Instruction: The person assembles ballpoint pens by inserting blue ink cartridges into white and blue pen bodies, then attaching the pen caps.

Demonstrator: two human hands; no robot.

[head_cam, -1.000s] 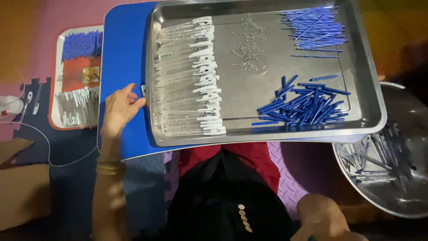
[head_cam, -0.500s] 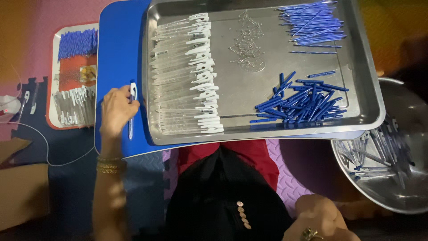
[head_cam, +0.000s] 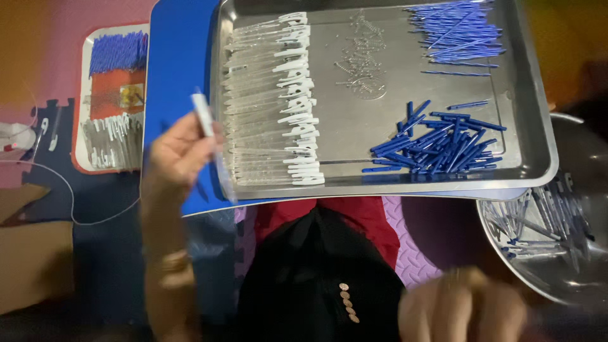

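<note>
Left hand (head_cam: 180, 152) grips 1 clear pen barrel (head_cam: 212, 149) near the steel tray's (head_cam: 538, 145) left edge; light, stiff, slippery: hold mid-barrel. Right hand (head_cam: 462, 310) blurred, grip indeterminate.

A metal tray (head_cam: 535, 126) sits on a board (head_cam: 177, 76), which juts out past the tray's left edge. In the tray, a row of clear barrels (head_cam: 269, 101) runs along the left side; small springs (head_cam: 361, 63) lie behind the middle; thin refills (head_cam: 456, 31) fill the far right corner — short caps (head_cam: 437, 142) pile nearer the front right. Left of the board lies a smaller tray (head_cam: 82, 95). A round bowl (head_cam: 557, 278) sits beyond the tray's front right corner — partly under it.
</note>
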